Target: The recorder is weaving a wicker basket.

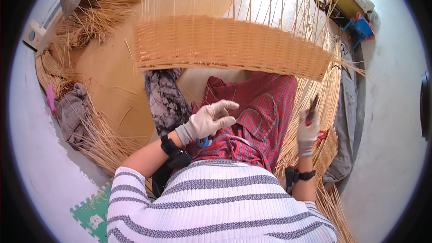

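A long, curved woven wicker panel [234,45] lies across the far side of my lap, with bare upright stakes rising from its far edge. My left hand [213,118], in a pale glove, hovers over the red plaid cloth [252,121] on my lap. Its thumb and fingers are apart with nothing between them. To the right, my gloved right hand [308,132] is closed around a small hand tool [313,106] with a dark pointed end and red handles; its exact kind is partly hidden by the fingers. Neither hand touches the panel.
Long loose canes [330,94] lie in a thick bundle at my right. More cane bundles [90,27] rest at the left, near a crumpled grey cloth [74,112]. A blue plastic stool [361,28] stands at the far right. Green foam matting [92,211] shows at lower left.
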Available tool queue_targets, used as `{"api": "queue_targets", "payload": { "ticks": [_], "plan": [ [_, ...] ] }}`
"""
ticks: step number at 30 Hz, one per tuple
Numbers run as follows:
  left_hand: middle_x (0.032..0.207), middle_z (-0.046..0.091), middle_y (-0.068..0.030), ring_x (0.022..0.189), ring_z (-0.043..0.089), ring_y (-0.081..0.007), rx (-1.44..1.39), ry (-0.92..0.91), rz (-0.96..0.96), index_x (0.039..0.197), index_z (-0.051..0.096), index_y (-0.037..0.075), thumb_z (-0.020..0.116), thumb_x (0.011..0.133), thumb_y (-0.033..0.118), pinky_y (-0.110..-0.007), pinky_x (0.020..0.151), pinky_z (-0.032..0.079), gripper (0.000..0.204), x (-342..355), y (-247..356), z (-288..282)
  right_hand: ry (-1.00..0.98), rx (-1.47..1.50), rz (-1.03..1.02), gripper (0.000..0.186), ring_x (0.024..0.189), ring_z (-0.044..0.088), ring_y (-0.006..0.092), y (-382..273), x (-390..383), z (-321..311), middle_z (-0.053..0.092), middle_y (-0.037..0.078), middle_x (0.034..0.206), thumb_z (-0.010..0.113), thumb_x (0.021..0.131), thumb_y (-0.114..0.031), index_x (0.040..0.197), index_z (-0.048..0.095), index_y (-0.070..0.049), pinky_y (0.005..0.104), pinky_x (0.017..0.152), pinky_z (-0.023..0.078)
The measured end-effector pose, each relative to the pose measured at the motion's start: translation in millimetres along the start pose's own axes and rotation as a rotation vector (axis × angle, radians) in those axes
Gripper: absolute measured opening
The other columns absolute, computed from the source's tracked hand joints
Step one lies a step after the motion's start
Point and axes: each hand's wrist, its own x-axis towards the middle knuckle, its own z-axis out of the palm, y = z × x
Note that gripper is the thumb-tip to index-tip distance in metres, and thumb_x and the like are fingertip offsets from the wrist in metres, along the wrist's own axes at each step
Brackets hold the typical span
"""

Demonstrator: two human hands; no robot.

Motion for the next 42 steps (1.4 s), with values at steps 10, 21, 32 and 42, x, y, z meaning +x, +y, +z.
{"api": "queue_targets", "payload": {
  "ticks": [10, 21, 32, 42],
  "plan": [
    [0.139, 0.054, -0.0206, 0.124, 0.057, -0.0248, -0.209, -0.047, 0.171, 0.166, 0.005, 0.017, 0.076, 0.087, 0.057, -0.042, 0.105, 0.046, 0.114, -18, -14, 42, -1.198, 0.378, 0.194, 0.034, 0.099, 0.072, 0.0237, -134, -79, 97, 0.074, 0.015, 0.101, 0.074, 0.091, -0.022, 0.115, 0.068, 0.001, 0.0379, 0.089, 0.057],
    [0.124, 0.065, -0.0141, 0.11, 0.065, -0.0192, 0.016, -0.066, 0.205, 0.164, 0.014, 0.01, 0.073, 0.088, 0.06, -0.035, 0.093, 0.052, 0.109, -18, -15, 35, -1.13, 0.561, 0.161, 0.028, 0.097, 0.066, 0.0154, -130, -42, 70, 0.07, 0.007, 0.099, 0.077, 0.088, -0.019, 0.109, 0.068, -0.003, 0.0341, 0.086, 0.054],
    [0.07, 0.063, -0.007, 0.055, 0.063, -0.017, -0.3, 0.531, 0.256, 0.1, 0.06, 0.002, 0.049, 0.109, 0.038, -0.031, 0.046, 0.053, 0.039, 70, 49, -77, -0.13, 0.652, 0.549, 0.023, 0.062, 0.058, 0.0094, -10, 30, 72, 0.06, -0.001, 0.08, 0.067, 0.1, -0.011, 0.122, 0.064, -0.007, 0.0255, 0.053, 0.048],
    [0.076, 0.067, -0.011, 0.06, 0.067, -0.0212, -0.538, 0.597, 0.011, 0.107, 0.057, 0.006, 0.052, 0.108, 0.037, -0.037, 0.048, 0.058, 0.031, 77, -24, -47, -0.023, 0.854, 0.407, 0.036, 0.062, 0.057, 0.0103, 6, 24, 87, 0.059, 0.0, 0.08, 0.068, 0.098, -0.008, 0.131, 0.053, -0.006, 0.0266, 0.055, 0.05]
  ]
}}
